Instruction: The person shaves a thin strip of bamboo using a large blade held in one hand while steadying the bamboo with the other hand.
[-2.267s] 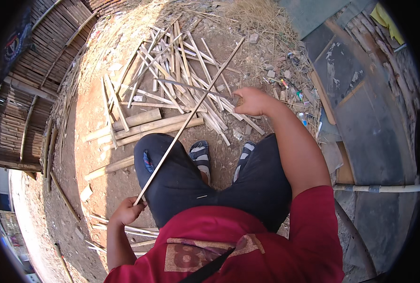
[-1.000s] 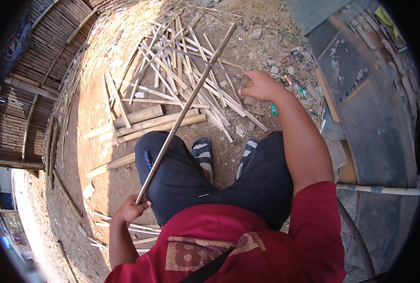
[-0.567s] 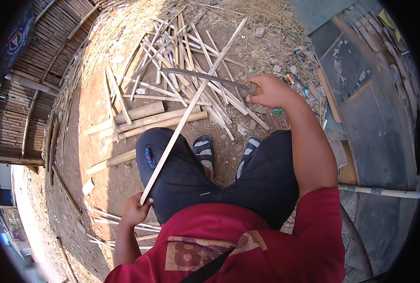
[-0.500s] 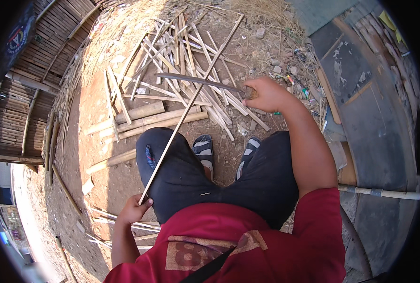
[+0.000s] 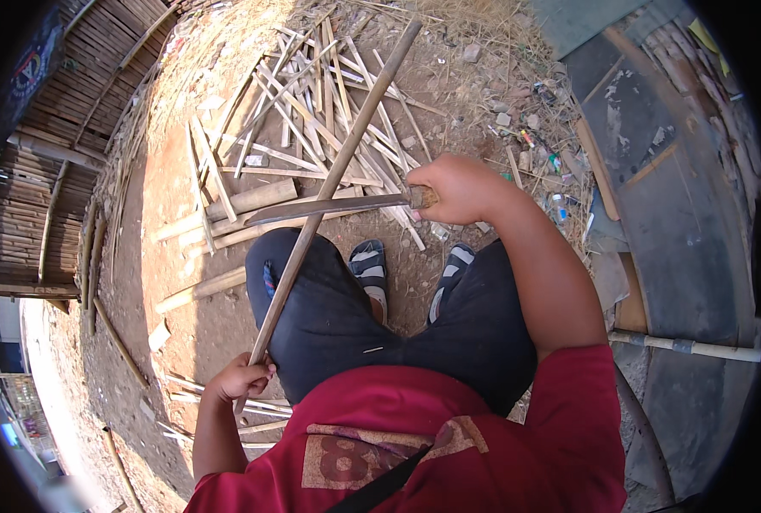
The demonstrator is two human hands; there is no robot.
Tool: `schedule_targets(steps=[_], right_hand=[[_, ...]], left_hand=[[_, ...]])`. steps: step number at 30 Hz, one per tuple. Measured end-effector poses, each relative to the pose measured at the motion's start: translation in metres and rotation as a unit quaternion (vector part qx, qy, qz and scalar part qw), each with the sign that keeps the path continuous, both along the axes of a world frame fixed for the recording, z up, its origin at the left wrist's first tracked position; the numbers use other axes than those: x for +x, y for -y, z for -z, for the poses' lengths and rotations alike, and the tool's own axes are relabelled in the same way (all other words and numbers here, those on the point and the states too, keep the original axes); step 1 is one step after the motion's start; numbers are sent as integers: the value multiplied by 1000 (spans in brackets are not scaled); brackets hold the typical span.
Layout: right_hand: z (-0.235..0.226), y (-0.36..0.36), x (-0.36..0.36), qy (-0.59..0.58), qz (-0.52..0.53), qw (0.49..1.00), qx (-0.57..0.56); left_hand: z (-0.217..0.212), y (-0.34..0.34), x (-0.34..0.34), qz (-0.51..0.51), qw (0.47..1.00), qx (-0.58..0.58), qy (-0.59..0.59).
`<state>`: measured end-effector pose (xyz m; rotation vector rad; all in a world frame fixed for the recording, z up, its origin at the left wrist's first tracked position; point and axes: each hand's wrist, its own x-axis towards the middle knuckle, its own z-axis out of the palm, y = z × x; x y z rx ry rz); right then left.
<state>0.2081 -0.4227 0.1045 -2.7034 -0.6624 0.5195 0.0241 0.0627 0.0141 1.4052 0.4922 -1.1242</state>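
A long bamboo strip (image 5: 359, 128) slants up and away from my left hand (image 5: 240, 379), which is closed around its near part by my left thigh. A short end of the strip pokes out below that hand. My right hand (image 5: 461, 190) grips the wooden handle of a machete (image 5: 337, 205) above my knees. The dark blade points left and crosses the strip just beyond my left knee. Whether its edge bites into the bamboo, I cannot tell.
Ahead lies a loose heap of split bamboo strips (image 5: 312, 107). Thicker bamboo poles (image 5: 265, 201) rest left of my feet, and more strips (image 5: 265, 410) lie by my left hip. Dark sheets (image 5: 679, 248) flank me on the right; a woven bamboo wall (image 5: 98, 77) stands left.
The machete has come nearer to me along the strip. The strip has turned, showing a broader, darker face, and its near end now extends past my left hand.
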Motion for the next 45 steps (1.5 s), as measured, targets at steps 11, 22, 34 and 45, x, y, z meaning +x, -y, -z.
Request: schedule_targets(steps=[11,22,34,45], right_hand=[[3,9,0,27,11,999,26],[15,12,4,21,26,999,42],[17,12,4,30,21,998,44],[43,41,12,101,85,985,110]], left_hand=[[5,26,-23,97,894,266,347],[-10,50,-23,129,788,440,412],[1,46,-27,141,734,463,477],[8,46,-29,147,683,504,507]])
